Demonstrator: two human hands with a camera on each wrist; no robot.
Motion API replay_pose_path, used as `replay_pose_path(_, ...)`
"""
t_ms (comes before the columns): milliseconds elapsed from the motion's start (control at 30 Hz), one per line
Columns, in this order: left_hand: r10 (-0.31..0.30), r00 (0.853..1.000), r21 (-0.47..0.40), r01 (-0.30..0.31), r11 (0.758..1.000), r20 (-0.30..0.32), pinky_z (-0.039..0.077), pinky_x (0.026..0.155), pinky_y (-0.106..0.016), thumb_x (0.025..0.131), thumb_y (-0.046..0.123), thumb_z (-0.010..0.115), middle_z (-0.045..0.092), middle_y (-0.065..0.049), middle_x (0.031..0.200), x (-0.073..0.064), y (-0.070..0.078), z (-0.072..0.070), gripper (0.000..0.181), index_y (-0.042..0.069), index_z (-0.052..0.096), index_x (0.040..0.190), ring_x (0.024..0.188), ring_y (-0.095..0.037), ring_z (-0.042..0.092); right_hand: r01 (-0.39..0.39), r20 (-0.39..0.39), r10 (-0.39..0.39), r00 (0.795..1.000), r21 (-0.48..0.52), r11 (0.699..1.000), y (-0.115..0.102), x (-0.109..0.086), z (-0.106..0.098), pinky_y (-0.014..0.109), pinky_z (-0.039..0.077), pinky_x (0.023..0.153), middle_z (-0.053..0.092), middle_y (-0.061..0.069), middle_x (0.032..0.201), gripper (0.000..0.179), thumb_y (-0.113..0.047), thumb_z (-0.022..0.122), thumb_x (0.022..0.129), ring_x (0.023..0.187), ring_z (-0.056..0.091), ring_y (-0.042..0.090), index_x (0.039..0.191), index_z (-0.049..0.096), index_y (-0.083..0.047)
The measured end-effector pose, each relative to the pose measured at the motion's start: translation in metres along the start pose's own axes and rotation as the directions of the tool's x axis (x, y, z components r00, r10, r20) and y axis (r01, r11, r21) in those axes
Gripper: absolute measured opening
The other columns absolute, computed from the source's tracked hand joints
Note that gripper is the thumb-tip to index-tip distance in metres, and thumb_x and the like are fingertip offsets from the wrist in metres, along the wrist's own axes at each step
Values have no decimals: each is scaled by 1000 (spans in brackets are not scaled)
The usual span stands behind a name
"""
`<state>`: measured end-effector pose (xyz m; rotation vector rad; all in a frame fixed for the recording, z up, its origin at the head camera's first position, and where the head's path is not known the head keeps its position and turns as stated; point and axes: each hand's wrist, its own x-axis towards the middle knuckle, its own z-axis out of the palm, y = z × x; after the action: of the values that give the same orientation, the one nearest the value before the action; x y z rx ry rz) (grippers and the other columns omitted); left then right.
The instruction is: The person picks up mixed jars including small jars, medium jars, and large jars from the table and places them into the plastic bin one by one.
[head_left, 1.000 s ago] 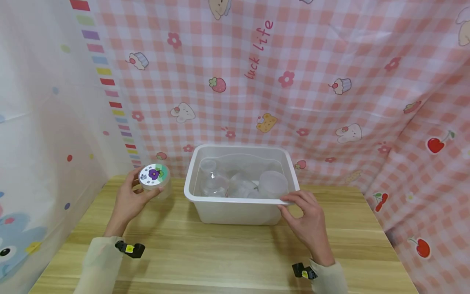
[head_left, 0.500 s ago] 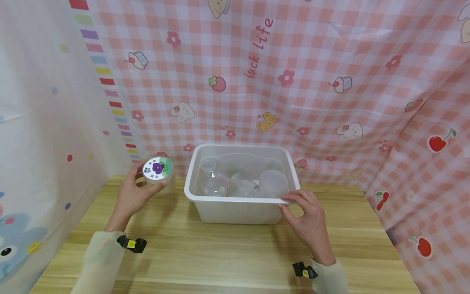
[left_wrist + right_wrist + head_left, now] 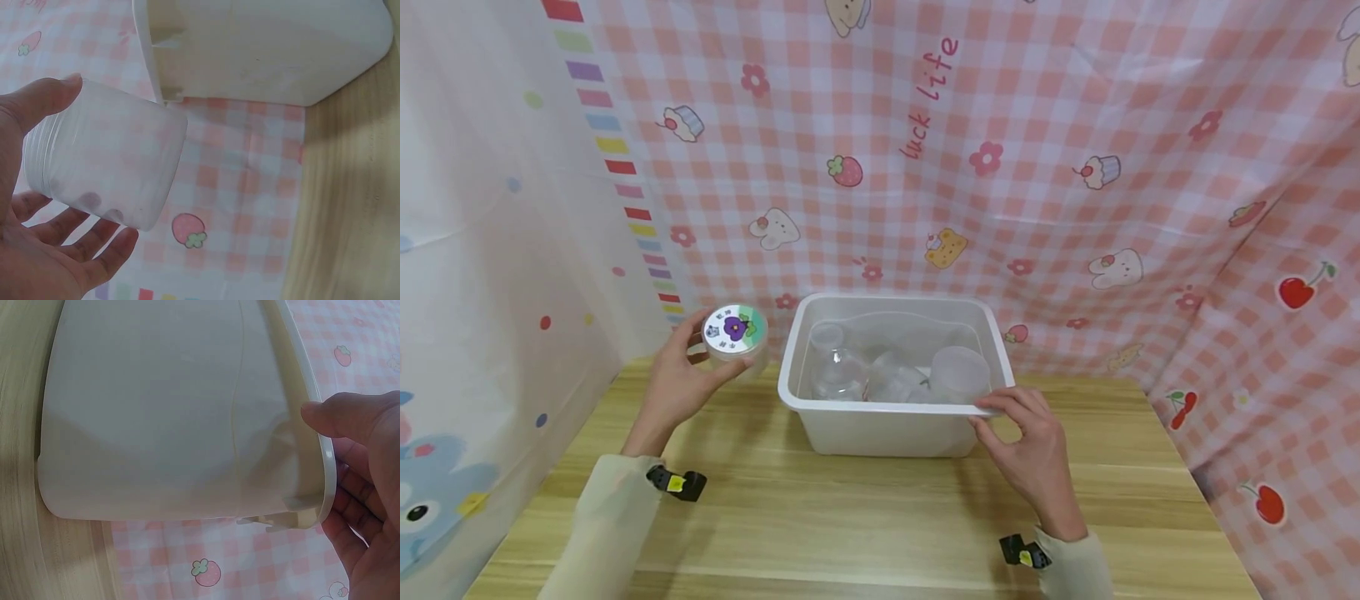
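Note:
My left hand [image 3: 688, 379] grips a clear plastic jar [image 3: 119, 156], thumb on one side and fingers on the other. A round label with a purple flower covers the top of its lid [image 3: 734, 328]. The jar is raised above the table, just left of a white plastic bin [image 3: 895, 429]. My right hand [image 3: 1030, 450] pinches the bin's front right rim, the thumb [image 3: 337, 415] outside and below the lip. Inside the bin lie several clear containers, among them a round bottle [image 3: 841, 375] at the left and a frosted jar [image 3: 959, 375] at the right.
The bin stands on a wood-grain table [image 3: 850, 533] near its back edge. Behind hangs a pink checked cloth [image 3: 880, 208], and a white printed curtain [image 3: 512, 250] hangs at the left. Both wrists wear black camera straps.
My left hand has lifted the jar and carried it right, closer to the bin. My right hand stays on the bin's rim.

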<state>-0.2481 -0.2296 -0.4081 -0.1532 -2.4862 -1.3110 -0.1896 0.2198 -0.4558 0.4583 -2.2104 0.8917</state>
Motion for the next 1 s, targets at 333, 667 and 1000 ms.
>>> replay_pose_path(333, 55, 998, -16, -55, 998, 27, 45, 107, -60, 83, 29, 87, 55, -15, 143, 14, 15, 3, 88, 13, 39, 155, 128, -34, 52, -5, 4, 5, 1000, -8, 1000, -2, 0, -1, 18, 45, 88, 73, -1, 101, 21, -12, 89, 78, 99, 60, 16, 96, 79, -14)
replay_pose_path(667, 89, 995, -30, -88, 996, 37, 45, 107, -55, 80, 24, 89, 54, -10, 146, 28, 32, 8, 90, 13, 41, 155, 128, -29, 52, -10, 8, 10, 1000, -6, 1000, 0, -2, -1, 18, 45, 88, 73, -1, 102, 21, -11, 89, 79, 99, 59, 16, 97, 79, -13)
replay_pose_path(1000, 151, 986, 6, -152, 988, 66, 45, 108, -55, 75, 26, 93, 56, -10, 144, 40, 47, 16, 94, 11, 43, 153, 128, -28, 53, 0, 4, 0, 1000, 0, 1000, 0, -1, -1, 17, 44, 89, 73, 0, 102, 21, -11, 89, 79, 99, 59, 16, 97, 79, -13)
